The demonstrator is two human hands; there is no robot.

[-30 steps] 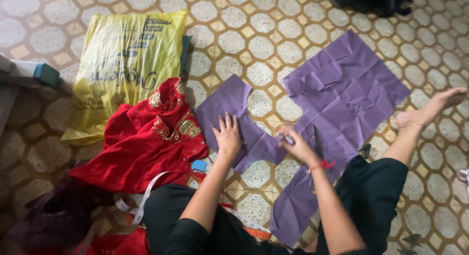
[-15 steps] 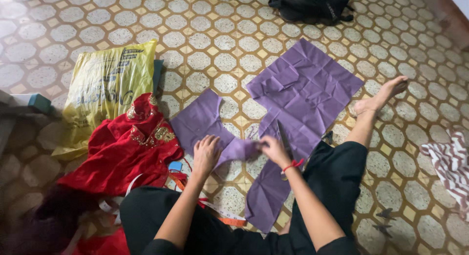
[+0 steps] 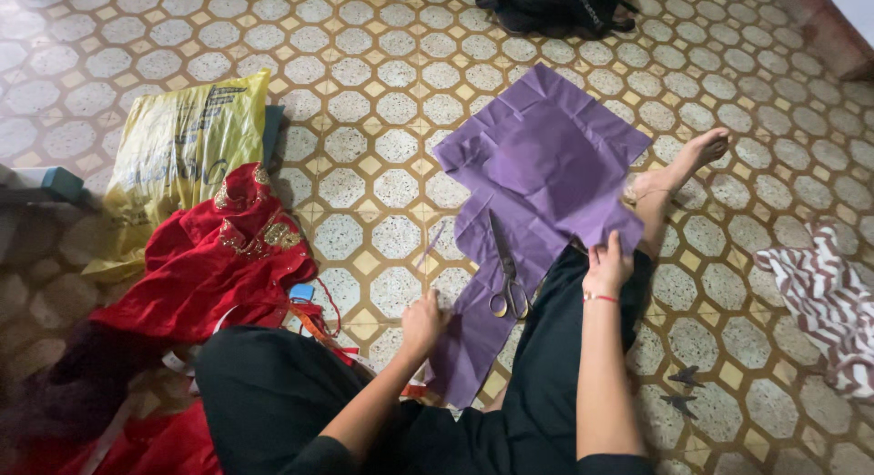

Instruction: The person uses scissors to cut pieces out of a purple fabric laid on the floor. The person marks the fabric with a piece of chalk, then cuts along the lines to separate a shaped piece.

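A large purple cloth (image 3: pixel 510 220) lies spread on the tiled floor in front of my legs. A smaller cut purple piece (image 3: pixel 555 179) lies on top of it, and my right hand (image 3: pixel 608 264) pinches the near corner of that piece by my knee. My left hand (image 3: pixel 423 322) is curled on the left edge of the cloth's lower strip. A pair of scissors (image 3: pixel 506 273) rests on the purple cloth between my hands, blades pointing away from me.
A red embroidered garment (image 3: pixel 214 266) and a yellow plastic bag (image 3: pixel 173 156) lie to the left. A measuring tape (image 3: pixel 314 328) and a small blue block (image 3: pixel 301 293) sit by my left knee. A striped cloth (image 3: pixel 819 293) lies at the right, a black bag (image 3: pixel 555 4) at the top. My bare foot (image 3: pixel 692 156) reaches past the cloth.
The cut purple piece has gone from the floor at the left onto the large cloth at the right, carried by my right hand. My left hand dropped to the cloth's lower edge. The scissors now lie uncovered.
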